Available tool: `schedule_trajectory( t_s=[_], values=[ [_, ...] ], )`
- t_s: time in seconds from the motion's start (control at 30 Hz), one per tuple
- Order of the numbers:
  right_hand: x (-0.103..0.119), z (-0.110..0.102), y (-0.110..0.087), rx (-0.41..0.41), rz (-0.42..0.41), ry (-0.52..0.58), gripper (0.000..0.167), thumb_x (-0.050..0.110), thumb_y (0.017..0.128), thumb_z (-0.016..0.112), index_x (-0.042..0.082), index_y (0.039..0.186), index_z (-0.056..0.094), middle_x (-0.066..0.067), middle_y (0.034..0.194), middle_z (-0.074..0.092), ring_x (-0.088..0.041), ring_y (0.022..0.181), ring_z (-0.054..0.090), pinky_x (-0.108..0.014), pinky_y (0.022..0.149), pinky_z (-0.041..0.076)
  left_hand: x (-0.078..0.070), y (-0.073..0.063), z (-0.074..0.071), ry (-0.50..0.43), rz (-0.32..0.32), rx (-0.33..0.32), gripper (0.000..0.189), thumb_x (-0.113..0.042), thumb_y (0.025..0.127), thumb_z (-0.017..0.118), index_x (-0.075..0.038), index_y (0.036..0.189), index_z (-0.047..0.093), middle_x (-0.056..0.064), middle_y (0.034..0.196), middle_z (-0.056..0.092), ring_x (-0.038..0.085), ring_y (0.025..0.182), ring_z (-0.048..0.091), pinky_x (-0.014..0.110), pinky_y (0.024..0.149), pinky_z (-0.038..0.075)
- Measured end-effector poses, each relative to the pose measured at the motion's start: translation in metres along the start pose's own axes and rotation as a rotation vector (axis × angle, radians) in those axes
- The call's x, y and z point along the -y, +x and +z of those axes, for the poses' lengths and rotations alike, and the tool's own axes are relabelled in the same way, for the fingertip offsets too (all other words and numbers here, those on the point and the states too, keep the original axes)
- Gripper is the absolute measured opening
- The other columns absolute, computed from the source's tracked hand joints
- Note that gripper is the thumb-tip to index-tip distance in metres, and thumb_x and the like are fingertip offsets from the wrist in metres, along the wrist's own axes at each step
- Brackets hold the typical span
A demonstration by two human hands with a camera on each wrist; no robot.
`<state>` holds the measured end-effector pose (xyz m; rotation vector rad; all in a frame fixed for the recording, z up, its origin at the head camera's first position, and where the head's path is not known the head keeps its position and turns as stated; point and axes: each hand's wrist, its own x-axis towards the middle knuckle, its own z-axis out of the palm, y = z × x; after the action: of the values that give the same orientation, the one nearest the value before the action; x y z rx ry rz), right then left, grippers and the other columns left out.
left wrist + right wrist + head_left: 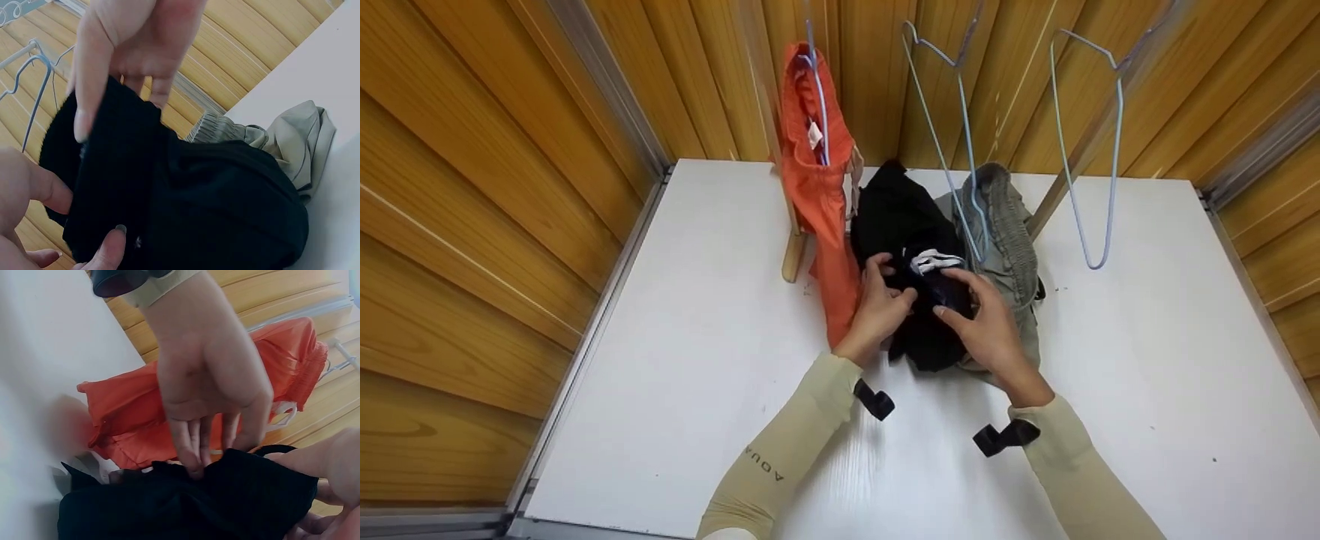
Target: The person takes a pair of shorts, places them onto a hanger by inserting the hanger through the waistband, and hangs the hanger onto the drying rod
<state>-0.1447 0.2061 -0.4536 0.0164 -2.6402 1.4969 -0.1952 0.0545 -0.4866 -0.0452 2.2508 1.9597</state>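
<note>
Two hands point(880, 306) point(994, 322), two sleeves point(780, 442), two black wrist devices point(874, 400) and three hangers point(1097, 266) are pictured with one surface point(697, 337), one orange garment point(829, 225), one gray garment point(1003, 232) and, though folds obscure it, seemingly one black garment point(898, 214).

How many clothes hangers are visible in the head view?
3: left hanger in the orange garment, middle hanger in front of the grey garment, right hanger bare. Others may be hidden.

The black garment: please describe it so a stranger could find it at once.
On the white table, look between the hanging orange garment and the rumpled grey garment. There, the left hand and right hand hold the black garment. Its deep black colour sets it apart from both neighbours.
</note>
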Motion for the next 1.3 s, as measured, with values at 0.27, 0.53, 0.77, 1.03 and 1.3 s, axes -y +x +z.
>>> schedule_trajectory(
  t_s=[0.27,0.53,0.77,1.03,1.3],
  values=[
    [0.005,-0.008,-0.004,-0.003,-0.055,0.068,0.049,0.004,0.083,0.073,0.012,0.129,0.060,-0.009,0.126,0.056,-0.019,0.106,0.058,-0.008,0.084,0.041,0.006,0.003,0.000,0.018,0.017,-0.014,0.067,0.003,0.084,0.059,-0.011,0.142,0.028,0.019,0.132,0.040,0.020,0.083,0.059,0.026,0.069,0.055],
    [0.005,-0.015,-0.008,-0.106,-0.072,0.092,0.037,0.015,0.087,0.073,0.016,0.122,0.065,-0.004,0.118,0.062,-0.009,0.093,0.056,-0.010,0.078,0.044,0.009,0.002,-0.002,0.072,0.037,-0.041,0.076,0.003,0.081,0.061,-0.011,0.146,0.024,0.019,0.138,0.038,0.019,0.083,0.055,0.025,0.075,0.050],
    [0.001,-0.021,-0.009,-0.190,-0.063,0.157,0.034,0.015,0.089,0.070,0.013,0.122,0.065,-0.002,0.118,0.063,-0.007,0.091,0.057,-0.012,0.075,0.046,0.013,0.004,0.000,-0.005,-0.001,-0.017,0.085,0.008,0.079,0.062,-0.014,0.150,0.020,0.019,0.145,0.032,0.013,0.068,0.052,0.023,0.064,0.051],
    [0.000,-0.029,-0.008,-0.243,-0.069,0.272,0.033,0.009,0.088,0.070,0.008,0.121,0.066,-0.003,0.116,0.063,-0.010,0.091,0.057,-0.013,0.074,0.047,0.015,0.006,-0.001,0.037,-0.004,-0.022,0.085,0.003,0.080,0.065,-0.015,0.150,0.020,0.018,0.145,0.034,0.025,0.092,0.052,0.029,0.082,0.047],
    [-0.001,-0.038,-0.008,-0.254,-0.106,0.307,0.033,0.007,0.088,0.069,0.006,0.120,0.066,-0.002,0.117,0.065,-0.011,0.093,0.058,-0.014,0.079,0.047,0.015,0.005,-0.002,0.068,0.005,-0.027,0.085,0.004,0.079,0.064,-0.017,0.149,0.021,0.017,0.142,0.036,0.030,0.113,0.050,0.033,0.090,0.047]
  ],
)
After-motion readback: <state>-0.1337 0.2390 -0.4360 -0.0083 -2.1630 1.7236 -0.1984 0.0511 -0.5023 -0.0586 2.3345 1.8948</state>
